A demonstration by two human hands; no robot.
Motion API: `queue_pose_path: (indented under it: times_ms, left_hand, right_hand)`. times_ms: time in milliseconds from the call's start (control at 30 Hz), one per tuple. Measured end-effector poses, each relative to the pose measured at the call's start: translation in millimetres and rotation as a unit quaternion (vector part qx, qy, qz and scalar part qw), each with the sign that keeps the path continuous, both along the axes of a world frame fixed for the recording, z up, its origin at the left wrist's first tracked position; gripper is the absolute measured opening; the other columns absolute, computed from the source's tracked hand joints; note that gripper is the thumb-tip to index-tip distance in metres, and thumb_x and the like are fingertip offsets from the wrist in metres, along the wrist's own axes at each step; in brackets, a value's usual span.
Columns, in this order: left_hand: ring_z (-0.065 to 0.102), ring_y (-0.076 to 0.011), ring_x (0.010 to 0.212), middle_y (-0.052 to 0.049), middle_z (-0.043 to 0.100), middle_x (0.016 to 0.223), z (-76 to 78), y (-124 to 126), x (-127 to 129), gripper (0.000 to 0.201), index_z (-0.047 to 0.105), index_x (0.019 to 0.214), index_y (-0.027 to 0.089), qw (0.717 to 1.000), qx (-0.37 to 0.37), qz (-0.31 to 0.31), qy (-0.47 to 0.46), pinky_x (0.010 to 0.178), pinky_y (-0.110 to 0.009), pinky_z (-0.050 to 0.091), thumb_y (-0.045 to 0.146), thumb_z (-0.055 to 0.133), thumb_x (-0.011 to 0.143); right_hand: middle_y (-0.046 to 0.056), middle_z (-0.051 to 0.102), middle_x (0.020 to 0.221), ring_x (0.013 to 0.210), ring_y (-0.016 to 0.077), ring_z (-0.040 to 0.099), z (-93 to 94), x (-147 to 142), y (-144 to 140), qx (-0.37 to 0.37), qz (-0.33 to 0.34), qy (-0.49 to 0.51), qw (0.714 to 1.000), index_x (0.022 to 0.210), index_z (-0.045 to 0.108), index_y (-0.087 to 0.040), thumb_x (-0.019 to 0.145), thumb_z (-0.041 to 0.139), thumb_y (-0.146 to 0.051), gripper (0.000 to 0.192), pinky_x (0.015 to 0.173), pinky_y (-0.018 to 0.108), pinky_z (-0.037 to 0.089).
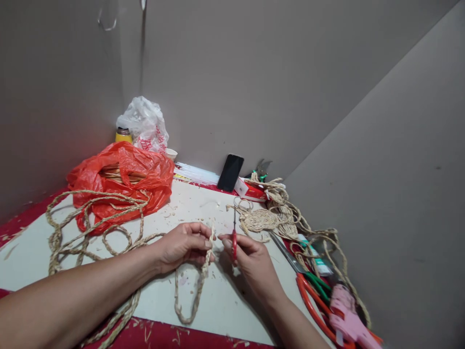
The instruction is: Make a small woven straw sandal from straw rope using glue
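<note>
Pinching the upper end of a braided straw cord (203, 264) between thumb and fingertips of the left hand (183, 245), fingers curled tight round it. Hanging down from that pinch toward the near edge of the table (225, 305), looping at the bottom and climbing back up under the left palm. Gripping small red-handled scissors (234, 237) in the right hand (250, 261), fingers closed round the handle, thin blades pointing up and away, tip standing just right of the cord's top end; touching or not, impossible to tell. Hands nearly meeting, fingertips facing each other above the white tabletop. Both forearms reaching in from the near edge, left from the lower left, right from the lower right, wrists held low.

Sprawling left of the hands in loose coils, more braided rope (87, 228), running under a red plastic bag (119, 182). Lying beyond the scissors, a coiled straw mat (259, 220). Leaning on the back wall, a black phone (230, 172). Resting near the right forearm, large orange-handled shears (312, 300) and a pink glue gun (347, 315).
</note>
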State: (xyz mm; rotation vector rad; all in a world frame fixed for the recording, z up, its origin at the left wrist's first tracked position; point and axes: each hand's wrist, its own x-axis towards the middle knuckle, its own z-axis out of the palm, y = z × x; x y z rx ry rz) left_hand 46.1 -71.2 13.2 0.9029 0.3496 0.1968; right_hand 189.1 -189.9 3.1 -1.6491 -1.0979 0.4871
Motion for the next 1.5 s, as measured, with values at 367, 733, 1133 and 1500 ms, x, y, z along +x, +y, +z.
queue_pose_path:
  times_ms: [367, 733, 1133, 1500]
  left_hand:
    - [0.054, -0.0081, 0.043, -0.004, 0.067, 0.066, -12.2, -9.3, 0.3, 0.028, 0.062, 0.075, 0.011, 0.997, 0.052, -0.049, 0.017, 0.044, -0.022, 0.046, 0.032, 0.077, 0.063]
    - [0.045, -0.0047, 0.036, -0.003, 0.066, 0.06, -3.8, -13.9, -0.8, 0.023, 0.06, 0.073, 0.012, 0.995, 0.06, -0.046, 0.061, 0.036, -0.018, 0.03, 0.028, 0.074, 0.064]
    - [0.031, -0.0019, 0.042, 0.008, 0.049, 0.052, -5.4, -18.2, -2.1, 0.031, 0.066, 0.094, 0.011, 0.984, 0.169, 0.017, 0.045, 0.045, -0.019, 0.021, 0.028, 0.072, 0.069]
    - [0.02, -0.0023, 0.029, 0.003, 0.059, 0.05, -9.4, -13.2, 0.6, 0.02, 0.057, 0.087, 0.015, 0.996, 0.076, -0.051, 0.014, 0.032, -0.019, 0.014, 0.035, 0.055, 0.083]
  right_hand:
    - [-0.005, 0.044, 0.049, 0.048, 0.0098, 0.035, -0.6, -3.8, 0.9, 0.084, -0.072, 0.161, 0.981, 0.059, 0.06, -0.017, 0.069, 0.074, -0.037, 0.026, 0.047, 0.024, 0.029]
    - [-0.007, 0.04, 0.049, 0.047, 0.0086, 0.033, 0.1, 35.7, -2.7, 0.183, -0.163, 0.127, 0.961, 0.056, 0.055, -0.017, 0.068, 0.076, -0.037, 0.031, 0.047, 0.024, 0.026]
    - [-0.008, 0.038, 0.047, 0.045, 0.007, 0.032, 1.6, 34.1, -3.2, 0.221, -0.179, 0.162, 0.945, 0.051, 0.05, -0.017, 0.069, 0.076, -0.036, 0.037, 0.045, 0.023, 0.024]
    - [-0.003, 0.05, 0.055, 0.049, 0.0089, 0.038, 1.5, 14.0, -1.3, 0.151, -0.112, 0.21, 0.96, 0.061, 0.06, -0.016, 0.072, 0.073, -0.042, 0.031, 0.048, 0.023, 0.028]
